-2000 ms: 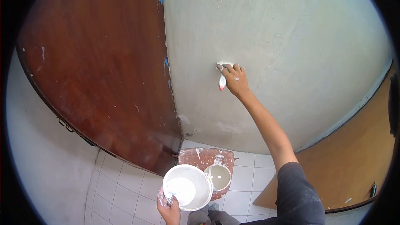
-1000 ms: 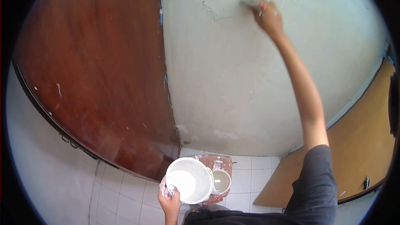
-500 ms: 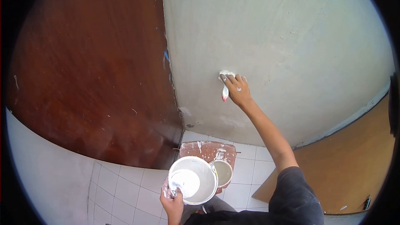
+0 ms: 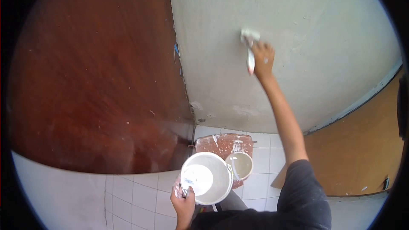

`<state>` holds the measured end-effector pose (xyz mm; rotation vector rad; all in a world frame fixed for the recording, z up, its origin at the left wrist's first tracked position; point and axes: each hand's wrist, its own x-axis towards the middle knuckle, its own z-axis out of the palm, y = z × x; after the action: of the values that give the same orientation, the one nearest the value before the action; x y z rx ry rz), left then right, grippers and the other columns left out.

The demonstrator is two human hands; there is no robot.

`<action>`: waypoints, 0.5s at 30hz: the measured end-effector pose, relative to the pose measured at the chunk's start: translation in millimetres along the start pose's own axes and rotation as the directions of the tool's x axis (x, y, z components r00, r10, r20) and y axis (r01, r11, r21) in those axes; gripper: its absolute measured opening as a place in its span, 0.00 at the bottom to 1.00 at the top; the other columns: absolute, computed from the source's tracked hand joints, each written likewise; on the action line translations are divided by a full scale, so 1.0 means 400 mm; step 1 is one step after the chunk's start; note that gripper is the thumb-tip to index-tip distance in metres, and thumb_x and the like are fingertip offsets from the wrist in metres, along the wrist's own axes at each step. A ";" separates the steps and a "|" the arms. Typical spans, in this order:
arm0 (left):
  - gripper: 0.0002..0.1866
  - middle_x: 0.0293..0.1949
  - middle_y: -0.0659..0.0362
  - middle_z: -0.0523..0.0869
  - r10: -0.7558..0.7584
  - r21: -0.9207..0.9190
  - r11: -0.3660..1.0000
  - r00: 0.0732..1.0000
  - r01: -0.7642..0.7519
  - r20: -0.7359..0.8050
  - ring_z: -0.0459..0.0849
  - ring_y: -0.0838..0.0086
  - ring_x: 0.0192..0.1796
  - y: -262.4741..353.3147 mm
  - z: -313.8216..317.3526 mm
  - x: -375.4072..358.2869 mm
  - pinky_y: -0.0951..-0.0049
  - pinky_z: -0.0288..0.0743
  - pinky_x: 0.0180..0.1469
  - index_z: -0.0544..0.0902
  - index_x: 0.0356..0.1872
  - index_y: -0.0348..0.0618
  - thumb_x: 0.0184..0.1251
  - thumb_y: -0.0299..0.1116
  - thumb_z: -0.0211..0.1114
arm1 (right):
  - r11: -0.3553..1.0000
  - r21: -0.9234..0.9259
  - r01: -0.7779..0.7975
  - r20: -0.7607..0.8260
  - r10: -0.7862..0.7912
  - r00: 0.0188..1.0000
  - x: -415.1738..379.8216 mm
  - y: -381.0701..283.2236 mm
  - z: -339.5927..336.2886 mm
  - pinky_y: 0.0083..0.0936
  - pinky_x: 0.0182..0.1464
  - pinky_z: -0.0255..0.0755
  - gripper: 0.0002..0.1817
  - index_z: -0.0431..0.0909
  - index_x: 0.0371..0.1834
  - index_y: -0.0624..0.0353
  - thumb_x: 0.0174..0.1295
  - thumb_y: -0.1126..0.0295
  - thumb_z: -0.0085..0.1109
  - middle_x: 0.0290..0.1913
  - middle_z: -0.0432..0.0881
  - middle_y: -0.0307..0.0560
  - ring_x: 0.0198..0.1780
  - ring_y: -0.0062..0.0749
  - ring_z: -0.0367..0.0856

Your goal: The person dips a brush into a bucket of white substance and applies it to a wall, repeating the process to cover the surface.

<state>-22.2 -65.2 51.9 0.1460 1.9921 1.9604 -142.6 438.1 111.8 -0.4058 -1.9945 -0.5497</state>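
Note:
My right hand is closed round a paintbrush with a pale handle and a reddish tip. The brush's white head is up against the light grey wall, its handle pointing down. Low in front of me, my left hand grips the left rim of a white bucket. White paint lies in the bottom of this bucket. A smaller pail stands just to its right, with pale contents.
A paint-splashed reddish-brown stool stands under the pail, by the wall. A dark red-brown wooden door or panel fills the left side. At the right is a lighter brown wooden panel. White tiles cover the floor.
My right hand has carried the brush up the wall and slightly right. The left hand still grips the bucket. The whole view has shifted a little.

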 end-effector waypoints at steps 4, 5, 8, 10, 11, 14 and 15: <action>0.28 0.60 0.45 0.79 -0.009 0.012 1.000 0.994 0.008 0.112 0.79 0.65 0.63 -0.058 -0.043 0.062 0.67 0.69 0.67 0.65 0.67 0.20 0.64 0.14 0.57 | 0.988 0.116 -0.102 0.305 0.063 0.950 -0.403 -0.128 0.137 0.39 0.50 0.68 0.34 0.79 0.65 0.42 0.49 0.72 0.64 0.53 0.83 0.39 0.47 0.40 0.75; 0.29 0.60 0.44 0.79 -0.056 -0.010 0.998 0.994 0.057 0.093 0.79 0.65 0.63 -0.074 -0.043 0.074 0.67 0.70 0.67 0.65 0.67 0.20 0.64 0.13 0.57 | 0.975 0.184 -0.126 0.389 0.046 0.920 -0.438 -0.142 0.132 0.39 0.51 0.68 0.34 0.79 0.64 0.42 0.48 0.73 0.65 0.54 0.82 0.40 0.47 0.41 0.76; 0.27 0.61 0.44 0.79 -0.032 0.001 0.999 0.993 0.032 0.114 0.79 0.66 0.63 -0.107 -0.054 0.095 0.67 0.69 0.68 0.66 0.67 0.21 0.65 0.13 0.54 | 0.918 0.354 -0.177 0.504 -0.029 0.863 -0.496 -0.148 0.149 0.41 0.56 0.69 0.32 0.80 0.61 0.45 0.46 0.73 0.66 0.56 0.82 0.42 0.51 0.44 0.77; 0.29 0.61 0.43 0.78 -0.001 0.020 1.000 0.990 -0.001 0.143 0.79 0.64 0.64 -0.112 -0.074 0.107 0.67 0.70 0.67 0.65 0.67 0.20 0.63 0.13 0.57 | 0.898 0.413 -0.151 0.431 -0.047 0.901 -0.502 -0.052 0.220 0.43 0.61 0.69 0.30 0.80 0.59 0.46 0.46 0.74 0.66 0.57 0.83 0.45 0.55 0.47 0.78; 0.30 0.62 0.42 0.78 0.011 0.026 1.000 0.988 -0.015 0.155 0.79 0.63 0.64 -0.107 -0.081 0.107 0.67 0.71 0.66 0.64 0.68 0.20 0.63 0.12 0.58 | 0.927 0.360 -0.101 0.337 -0.028 0.941 -0.425 -0.018 0.229 0.46 0.64 0.68 0.28 0.80 0.57 0.47 0.48 0.74 0.65 0.56 0.83 0.46 0.56 0.49 0.78; 0.27 0.61 0.43 0.79 -0.025 0.037 0.999 0.987 0.019 0.157 0.79 0.65 0.64 -0.061 -0.083 0.101 0.66 0.69 0.68 0.66 0.67 0.20 0.64 0.12 0.54 | 0.953 0.297 0.055 0.092 -0.086 0.992 -0.005 0.079 0.059 0.51 0.69 0.66 0.24 0.80 0.56 0.49 0.53 0.74 0.63 0.54 0.84 0.49 0.57 0.49 0.80; 0.27 0.61 0.42 0.79 -0.032 0.044 0.999 0.987 0.025 0.156 0.79 0.64 0.64 -0.052 -0.082 0.098 0.66 0.69 0.68 0.66 0.67 0.20 0.64 0.12 0.54 | 0.970 0.176 0.168 -0.091 -0.153 0.984 0.107 0.091 0.005 0.46 0.63 0.70 0.21 0.81 0.55 0.47 0.56 0.74 0.61 0.51 0.85 0.47 0.53 0.47 0.81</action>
<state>-65.5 -85.2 24.5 0.2718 1.9245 1.8301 -145.6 472.2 156.6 -0.1085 -1.9938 -0.4690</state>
